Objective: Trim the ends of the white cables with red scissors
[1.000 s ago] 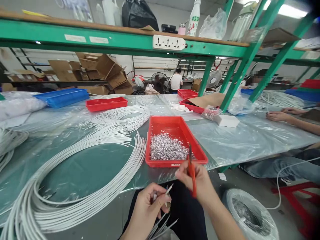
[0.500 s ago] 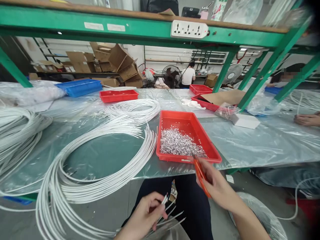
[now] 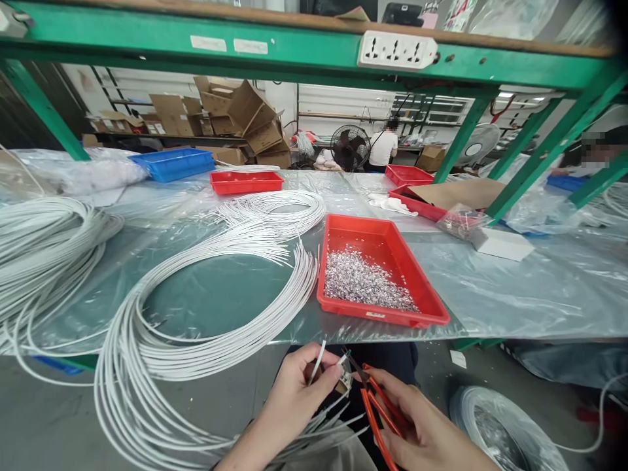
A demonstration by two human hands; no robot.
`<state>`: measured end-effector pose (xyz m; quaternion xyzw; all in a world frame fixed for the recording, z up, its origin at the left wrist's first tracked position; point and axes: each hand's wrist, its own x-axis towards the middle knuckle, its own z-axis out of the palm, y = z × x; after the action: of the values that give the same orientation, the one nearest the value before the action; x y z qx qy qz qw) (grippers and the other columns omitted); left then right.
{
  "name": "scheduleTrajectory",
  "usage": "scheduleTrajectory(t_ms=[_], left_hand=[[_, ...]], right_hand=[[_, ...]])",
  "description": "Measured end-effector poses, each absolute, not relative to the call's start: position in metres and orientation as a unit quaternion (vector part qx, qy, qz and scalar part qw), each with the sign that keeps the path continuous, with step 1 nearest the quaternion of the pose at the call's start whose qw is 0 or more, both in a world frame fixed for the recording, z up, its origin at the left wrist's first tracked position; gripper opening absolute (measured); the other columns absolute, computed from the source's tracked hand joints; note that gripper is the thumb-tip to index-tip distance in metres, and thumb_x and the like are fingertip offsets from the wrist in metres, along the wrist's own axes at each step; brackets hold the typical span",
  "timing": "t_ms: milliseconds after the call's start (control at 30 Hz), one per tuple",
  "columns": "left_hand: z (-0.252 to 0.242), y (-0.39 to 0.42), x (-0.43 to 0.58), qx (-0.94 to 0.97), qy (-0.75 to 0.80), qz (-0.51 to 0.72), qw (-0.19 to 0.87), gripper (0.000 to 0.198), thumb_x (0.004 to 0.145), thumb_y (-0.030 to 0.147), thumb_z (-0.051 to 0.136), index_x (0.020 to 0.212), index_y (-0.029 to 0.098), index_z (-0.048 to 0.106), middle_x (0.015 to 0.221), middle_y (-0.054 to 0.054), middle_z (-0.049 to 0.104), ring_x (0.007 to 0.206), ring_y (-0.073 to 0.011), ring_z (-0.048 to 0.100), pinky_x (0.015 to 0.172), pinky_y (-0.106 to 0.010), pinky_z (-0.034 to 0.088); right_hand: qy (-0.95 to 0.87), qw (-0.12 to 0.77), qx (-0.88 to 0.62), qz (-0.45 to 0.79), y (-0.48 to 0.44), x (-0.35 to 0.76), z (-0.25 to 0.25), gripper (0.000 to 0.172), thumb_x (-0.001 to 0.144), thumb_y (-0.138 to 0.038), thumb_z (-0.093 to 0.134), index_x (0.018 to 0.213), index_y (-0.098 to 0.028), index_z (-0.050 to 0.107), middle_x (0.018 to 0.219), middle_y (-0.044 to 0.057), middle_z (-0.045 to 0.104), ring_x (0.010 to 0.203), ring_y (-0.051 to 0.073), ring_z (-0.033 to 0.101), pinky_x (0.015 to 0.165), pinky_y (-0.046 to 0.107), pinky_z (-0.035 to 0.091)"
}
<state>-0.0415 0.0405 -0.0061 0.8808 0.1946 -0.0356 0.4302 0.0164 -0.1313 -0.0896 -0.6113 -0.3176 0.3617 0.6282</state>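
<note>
Between the thumb and fingers of my left hand (image 3: 307, 389) are white cable ends (image 3: 318, 362), with dark wire tips showing at one end. My right hand (image 3: 417, 418) grips orange-handled pliers (image 3: 375, 405); their handles are spread and the dark jaws sit close to the cable tip by my left fingers. Whether the jaws touch the wire I cannot tell. More cable ends hang below my left hand over my lap. A large looped bundle of white cables (image 3: 196, 363) runs from the table edge down toward my left arm.
A red tray (image 3: 432, 311) holding many small shiny metal pieces stands at the table's front edge. Another cable coil (image 3: 53, 261) lies at left. Blue (image 3: 171, 163) and red (image 3: 245, 183) trays stand farther back. A green shelf frame (image 3: 294, 59) with a power strip (image 3: 397, 50) spans overhead.
My right hand has brought the pliers down and left from the red tray to the cable ends. My left hand has risen slightly with the cables. The view has shifted a little.
</note>
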Motion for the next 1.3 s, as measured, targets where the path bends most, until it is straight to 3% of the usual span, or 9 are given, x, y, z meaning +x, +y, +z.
scheduleTrajectory(t_ms=[333, 500, 633, 833, 1000, 1100, 1167, 1233, 1300], left_hand=[[-0.006, 0.045, -0.040, 0.882, 0.175, -0.007, 0.437, 0.029, 0.075, 0.036, 0.060, 0.073, 0.008, 0.058, 0.067, -0.001, 0.045, 0.045, -0.0019, 0.038, 0.042, -0.016, 0.027], [0.000, 0.048, -0.041, 0.801, 0.145, -0.083, 0.575, 0.041, 0.076, 0.047, 0.061, 0.073, 0.006, 0.057, 0.064, -0.004, 0.052, 0.050, -0.0071, 0.051, 0.049, -0.016, 0.039], [0.003, 0.049, -0.041, 0.737, 0.153, -0.134, 0.644, 0.047, 0.070, 0.052, 0.065, 0.068, 0.005, 0.057, 0.056, -0.005, 0.050, 0.046, -0.0089, 0.051, 0.046, -0.018, 0.039], [0.001, 0.046, -0.042, 0.859, 0.135, -0.041, 0.492, 0.041, 0.080, 0.048, 0.056, 0.078, 0.008, 0.061, 0.065, -0.004, 0.050, 0.052, -0.0050, 0.043, 0.048, -0.017, 0.033], [0.006, 0.042, -0.043, 0.943, 0.077, 0.011, 0.324, 0.030, 0.087, 0.037, 0.050, 0.077, 0.013, 0.065, 0.065, -0.002, 0.049, 0.058, -0.0060, 0.040, 0.055, -0.019, 0.030], [0.007, 0.041, -0.042, 0.943, 0.066, 0.022, 0.324, 0.029, 0.086, 0.036, 0.050, 0.078, 0.013, 0.065, 0.065, -0.002, 0.049, 0.059, -0.0065, 0.039, 0.056, -0.020, 0.029], [0.006, 0.040, -0.042, 0.929, 0.086, 0.031, 0.359, 0.031, 0.085, 0.039, 0.052, 0.076, 0.012, 0.065, 0.066, -0.002, 0.049, 0.061, -0.0072, 0.040, 0.058, -0.021, 0.030], [0.004, 0.037, -0.041, 0.909, 0.121, 0.025, 0.399, 0.033, 0.082, 0.042, 0.054, 0.076, 0.011, 0.064, 0.067, -0.003, 0.051, 0.063, -0.0086, 0.043, 0.060, -0.021, 0.032], [0.002, 0.034, -0.040, 0.893, 0.144, 0.019, 0.426, 0.034, 0.080, 0.043, 0.056, 0.076, 0.010, 0.063, 0.068, -0.004, 0.053, 0.065, -0.0101, 0.044, 0.062, -0.022, 0.033]], right_hand=[[-0.404, 0.531, -0.677, 0.310, -0.134, 0.024, -0.120, 0.056, 0.091, -0.049, 0.029, 0.140, -0.022, 0.028, 0.109, 0.011, 0.051, 0.100, 0.019, 0.051, 0.091, 0.035, 0.039], [-0.445, 0.512, -0.684, 0.268, -0.142, 0.027, -0.119, 0.049, 0.092, -0.046, 0.029, 0.138, -0.030, 0.030, 0.111, 0.006, 0.052, 0.101, 0.016, 0.052, 0.088, 0.028, 0.042], [-0.443, 0.508, -0.681, 0.287, -0.144, 0.029, -0.116, 0.047, 0.092, -0.047, 0.028, 0.137, -0.034, 0.030, 0.110, 0.004, 0.051, 0.101, 0.015, 0.052, 0.088, 0.026, 0.042], [-0.350, 0.504, -0.729, 0.303, -0.142, 0.022, -0.089, 0.059, 0.076, -0.038, 0.045, 0.133, -0.024, 0.042, 0.084, 0.005, 0.053, 0.076, 0.016, 0.053, 0.072, 0.027, 0.044], [-0.280, 0.565, -0.729, 0.267, -0.136, 0.010, -0.081, 0.058, 0.067, -0.040, 0.045, 0.121, -0.023, 0.055, 0.081, 0.005, 0.055, 0.075, 0.019, 0.053, 0.071, 0.031, 0.043], [-0.220, 0.666, -0.679, 0.218, -0.126, 0.008, -0.089, 0.058, 0.066, -0.038, 0.050, 0.121, -0.021, 0.054, 0.093, 0.006, 0.056, 0.087, 0.019, 0.053, 0.079, 0.029, 0.040], [-0.151, 0.767, -0.594, 0.189, -0.119, 0.010, -0.092, 0.059, 0.066, -0.036, 0.056, 0.121, -0.017, 0.049, 0.088, 0.005, 0.054, 0.076, 0.014, 0.050, 0.069, 0.024, 0.040], [-0.074, 0.837, -0.519, 0.158, -0.113, 0.012, -0.089, 0.057, 0.068, -0.038, 0.062, 0.117, -0.014, 0.046, 0.067, -0.001, 0.042, 0.056, 0.008, 0.035, 0.053, 0.019, 0.030], [-0.028, 0.857, -0.501, 0.117, -0.108, 0.012, -0.081, 0.046, 0.069, -0.040, 0.065, 0.104, -0.013, 0.052, 0.058, -0.005, 0.026, 0.051, 0.006, 0.021, 0.049, 0.020, 0.020]])
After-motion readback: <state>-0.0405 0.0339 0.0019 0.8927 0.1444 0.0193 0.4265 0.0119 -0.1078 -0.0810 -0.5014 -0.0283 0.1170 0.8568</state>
